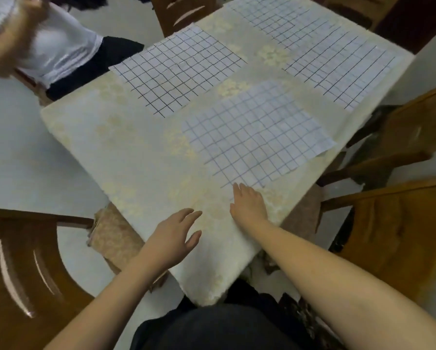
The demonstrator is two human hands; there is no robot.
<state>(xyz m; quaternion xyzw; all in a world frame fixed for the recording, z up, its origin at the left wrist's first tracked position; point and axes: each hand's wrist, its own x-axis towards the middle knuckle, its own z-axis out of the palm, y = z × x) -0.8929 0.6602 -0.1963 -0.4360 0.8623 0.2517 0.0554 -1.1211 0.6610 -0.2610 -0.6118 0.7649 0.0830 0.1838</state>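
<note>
Tablecloth: cream fabric with a faint woven flower pattern and a soft, slightly fuzzy edge; it covers the table, and one corner hangs towards the person's lap.
Under-layer: tan patterned cloth that shows below the cream one on the near left side.
Nearest grid sheet: thin, pale, slightly rippled paper lying flat on the tablecloth right of centre.
Markings: bluish ruled lines form small squares on this sheet.
Direction: the sheet sits diagonal to the camera, with its edges along the table's edges and its near corner pointing at the person.
Left hand: palm down near the table's near corner, fingers straight and spread wide, holding nothing; whether it touches the cloth cannot be told.
Right hand: flat on the tablecloth with its fingers straight and close together, the fingertips at the sheet's near corner.
Second grid sheet: the same kind of paper with darker lines, further back on the left.
Far grid sheets: overlapping at the table's far end.
Chairs: glossy brown wood, standing around the table.
Other person: a white top, blurred, at upper left.
</note>
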